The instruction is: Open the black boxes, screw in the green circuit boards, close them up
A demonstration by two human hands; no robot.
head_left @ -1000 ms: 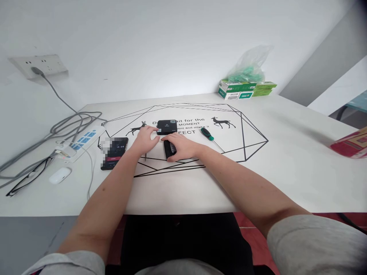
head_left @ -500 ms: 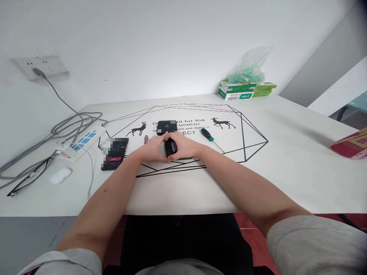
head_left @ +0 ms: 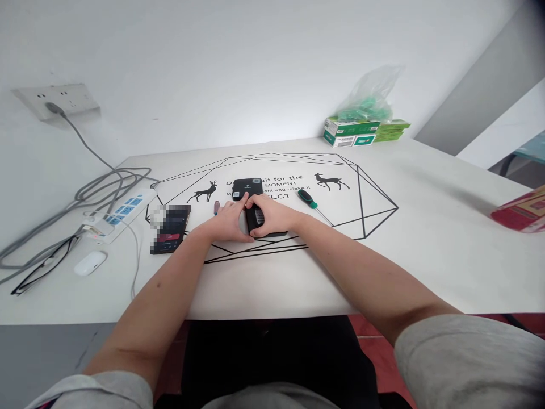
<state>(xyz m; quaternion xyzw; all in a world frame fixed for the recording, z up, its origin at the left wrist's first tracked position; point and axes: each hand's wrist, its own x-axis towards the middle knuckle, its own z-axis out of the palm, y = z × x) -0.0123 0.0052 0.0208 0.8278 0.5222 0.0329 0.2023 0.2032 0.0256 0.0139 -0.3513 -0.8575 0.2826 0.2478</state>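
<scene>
Near the counter (head_left: 426, 250) centre: black bit case (head_left: 260, 221), lying flat, clamped by right hand (head_left: 272, 216) from the right side, fingers curled over its top. Left hand (head_left: 230, 220) pressed against its left edge, forefinger extended toward the small black box (head_left: 247, 187) just behind. Probably light, rigid, smooth plastic; best gripped across the long edges. Green-handled screwdriver (head_left: 307, 199) to the right; phone (head_left: 170, 228) toward the left edge.
</scene>
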